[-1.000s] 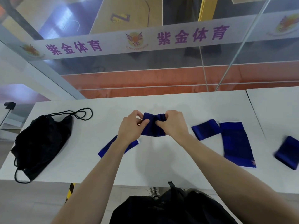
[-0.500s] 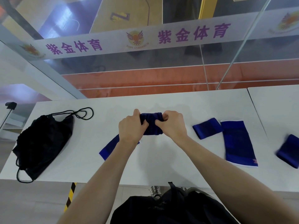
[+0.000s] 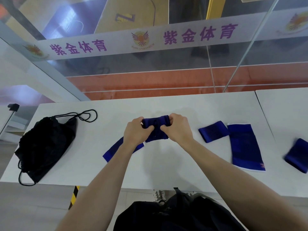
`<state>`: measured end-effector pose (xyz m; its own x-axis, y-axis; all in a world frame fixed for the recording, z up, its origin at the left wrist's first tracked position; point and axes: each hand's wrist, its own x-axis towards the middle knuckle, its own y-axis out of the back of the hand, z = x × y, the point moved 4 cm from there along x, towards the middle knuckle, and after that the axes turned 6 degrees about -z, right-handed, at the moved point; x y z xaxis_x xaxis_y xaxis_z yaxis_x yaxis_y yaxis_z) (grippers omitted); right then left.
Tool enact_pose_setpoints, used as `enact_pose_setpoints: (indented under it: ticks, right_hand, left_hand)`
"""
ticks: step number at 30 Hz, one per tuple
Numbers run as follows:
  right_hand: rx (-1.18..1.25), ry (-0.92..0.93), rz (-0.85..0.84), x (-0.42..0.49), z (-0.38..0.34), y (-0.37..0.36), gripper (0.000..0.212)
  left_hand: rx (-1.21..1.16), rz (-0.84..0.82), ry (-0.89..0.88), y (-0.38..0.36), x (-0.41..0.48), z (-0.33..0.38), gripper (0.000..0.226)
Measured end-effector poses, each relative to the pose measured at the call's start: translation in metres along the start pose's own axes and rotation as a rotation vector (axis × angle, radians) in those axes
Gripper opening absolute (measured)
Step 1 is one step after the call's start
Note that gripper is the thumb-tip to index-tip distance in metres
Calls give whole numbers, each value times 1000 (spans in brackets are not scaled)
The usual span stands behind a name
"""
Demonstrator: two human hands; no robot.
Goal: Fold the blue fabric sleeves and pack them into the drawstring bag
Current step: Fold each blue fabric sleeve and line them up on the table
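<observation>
Head view, looking forward and down over a white table; the left hand and the right hand meet at the table's middle, both closed on one bunched blue sleeve, the left pinching its left end, the right its upper right end, so that the fabric is doubled between them; whether it rests on the table or hangs just above it cannot be told. A second sleeve lies flat beneath the left forearm, partly hidden; to the right lie a small folded sleeve, just beside it a long flat sleeve, and well apart, at the frame's right edge on the adjoining table, a blurred folded piece. The black drawstring bag lies slack at the far left, its cord looped beyond its gathered mouth; nothing blue shows in it.

Judged step: folding of the held sleeve, with packing not begun. Risks: the stretchy knit may spring open if either pinch loosens; the fold may come out uneven, the two grips being at different heights; the left forearm may drag the sleeve under it; the bag's mouth, seemingly closed, would need widening, or a fold could unroll at entry.
</observation>
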<state>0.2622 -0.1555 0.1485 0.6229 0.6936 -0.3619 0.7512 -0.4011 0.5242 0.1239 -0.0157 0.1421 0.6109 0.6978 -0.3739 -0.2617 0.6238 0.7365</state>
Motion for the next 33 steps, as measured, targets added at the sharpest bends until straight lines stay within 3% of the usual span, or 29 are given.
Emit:
enact_pose_setpoints:
  ticks: [4,8,13,18,25,28,31,33]
  right_hand:
    - [1,55,-32,-1,-1,-3,10]
    - [32,12,20,-2,5,-4,11]
    - [41,-6,119,1,14,8,11]
    - [33,67,111,-4,3,0,5]
    - [-80,199,-14,-4,-5,-15,19]
    - [-85,224,-69,-5,-3,-17,26]
    - [91,147,-73,-3,3,-17,17]
    - [161,98,-65,-2,6,-17,23]
  left_hand:
    - [-83,-36,-5,0,1,-3,46]
    - [-48,-5,4,-1,2,-2,43]
    - [-481,-318,68,-4,-7,-6,26]
    - [-480,-190,54,-11,-10,-1,22]
    - [-540,-142,21,-13,-11,2,13]
    - [-513,-147,3,-9,-9,-2,22]
    - [-473,-219,-45,-7,-14,-1,37]
    - [-393,-239,-66,-6,-17,-1,41]
